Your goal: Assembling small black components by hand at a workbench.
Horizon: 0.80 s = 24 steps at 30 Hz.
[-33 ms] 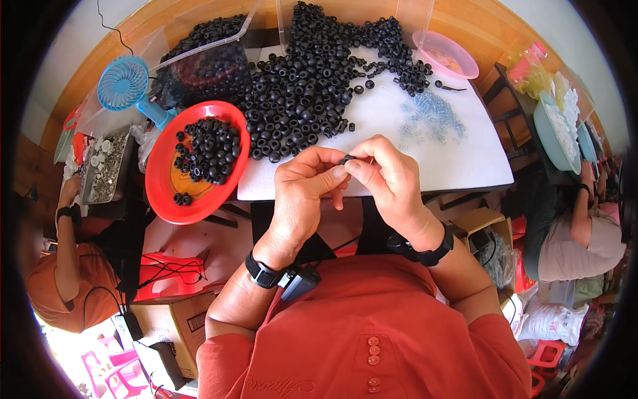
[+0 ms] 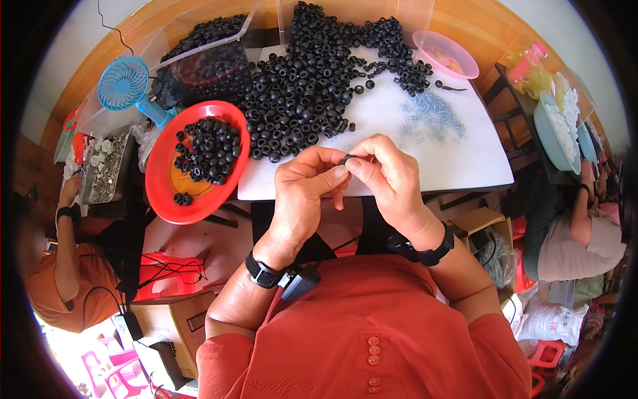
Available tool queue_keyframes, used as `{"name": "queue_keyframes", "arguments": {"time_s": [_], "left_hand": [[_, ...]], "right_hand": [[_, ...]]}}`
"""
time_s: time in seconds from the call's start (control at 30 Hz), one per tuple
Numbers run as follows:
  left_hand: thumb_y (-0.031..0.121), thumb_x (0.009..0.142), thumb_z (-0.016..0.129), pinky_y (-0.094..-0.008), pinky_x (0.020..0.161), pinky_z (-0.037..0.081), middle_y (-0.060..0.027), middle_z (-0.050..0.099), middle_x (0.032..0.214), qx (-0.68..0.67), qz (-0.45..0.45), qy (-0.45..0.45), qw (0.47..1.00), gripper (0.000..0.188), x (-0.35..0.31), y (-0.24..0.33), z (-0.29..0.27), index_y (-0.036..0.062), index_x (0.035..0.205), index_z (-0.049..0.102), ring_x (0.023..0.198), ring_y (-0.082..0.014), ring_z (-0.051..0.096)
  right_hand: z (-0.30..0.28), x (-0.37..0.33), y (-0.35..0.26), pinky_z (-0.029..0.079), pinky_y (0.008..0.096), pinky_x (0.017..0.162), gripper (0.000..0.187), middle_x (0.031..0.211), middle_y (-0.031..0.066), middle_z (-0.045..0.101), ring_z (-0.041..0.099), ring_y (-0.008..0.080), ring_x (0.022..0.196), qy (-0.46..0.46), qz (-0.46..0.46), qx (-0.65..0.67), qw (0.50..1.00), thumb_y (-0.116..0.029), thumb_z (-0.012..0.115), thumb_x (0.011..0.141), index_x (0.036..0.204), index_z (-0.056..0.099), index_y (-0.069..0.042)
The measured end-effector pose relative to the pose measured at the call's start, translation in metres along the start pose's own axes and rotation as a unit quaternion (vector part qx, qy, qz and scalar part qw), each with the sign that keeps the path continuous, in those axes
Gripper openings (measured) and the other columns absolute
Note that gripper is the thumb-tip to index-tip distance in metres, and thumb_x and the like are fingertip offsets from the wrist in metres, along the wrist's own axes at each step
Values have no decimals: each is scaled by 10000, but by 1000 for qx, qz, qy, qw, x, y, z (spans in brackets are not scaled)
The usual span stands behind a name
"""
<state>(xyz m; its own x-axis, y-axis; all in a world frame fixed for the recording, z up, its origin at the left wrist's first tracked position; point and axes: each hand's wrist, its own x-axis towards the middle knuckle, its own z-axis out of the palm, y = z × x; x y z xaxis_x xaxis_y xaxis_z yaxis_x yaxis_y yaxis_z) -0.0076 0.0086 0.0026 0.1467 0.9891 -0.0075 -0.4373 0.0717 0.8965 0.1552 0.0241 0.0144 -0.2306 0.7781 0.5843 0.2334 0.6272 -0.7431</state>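
Note:
Fingertips of my left hand point(image 2: 304, 193) and my right hand point(image 2: 387, 174) meet over the table's front edge. Both pinch one small black plastic part point(image 2: 346, 159), mostly covered by fingers. Just beyond them spreads a pile of black ring-shaped plastic parts point(image 2: 292, 100) on the white tabletop point(image 2: 458, 163). A red oval basin point(image 2: 158, 189) on my left holds more black parts point(image 2: 209, 149). Small clear bluish pieces point(image 2: 432, 118) lie scattered at the right of the table.
A blue fan point(image 2: 124, 83) and a clear bin point(image 2: 206, 66) of black parts stand at the back left. Far right on the table is a pink bowl point(image 2: 446, 54). Other people sit on both sides, one beside a metal tray point(image 2: 106, 169), another near a teal basin point(image 2: 555, 133).

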Motion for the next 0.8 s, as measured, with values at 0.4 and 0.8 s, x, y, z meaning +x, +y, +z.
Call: {"name": "queue_keyframes", "arguments": {"time_s": [0.4, 0.8], "left_hand": [[24, 955, 610, -235, 523, 510, -73, 646, 884, 9, -14, 3, 1000, 175, -1, 1, 2, -49, 1110, 647, 719, -107, 595], [21, 962, 600, -238, 520, 519, -89, 654, 900, -2, -26, 4, 1000, 174, -1, 5, 2, -59, 1111, 641, 754, -122, 606]], "right_hand": [[-10, 6, 3, 501, 299, 609, 93, 768, 102, 650, 641, 183, 660, -23, 14, 12, 1000, -45, 636, 949, 918, 560, -1], [-12, 10, -2, 493, 321, 583, 81, 767, 103, 644, 628, 220, 629, -40, 22, -27, 999, -37, 639, 936, 905, 568, -13]]}}
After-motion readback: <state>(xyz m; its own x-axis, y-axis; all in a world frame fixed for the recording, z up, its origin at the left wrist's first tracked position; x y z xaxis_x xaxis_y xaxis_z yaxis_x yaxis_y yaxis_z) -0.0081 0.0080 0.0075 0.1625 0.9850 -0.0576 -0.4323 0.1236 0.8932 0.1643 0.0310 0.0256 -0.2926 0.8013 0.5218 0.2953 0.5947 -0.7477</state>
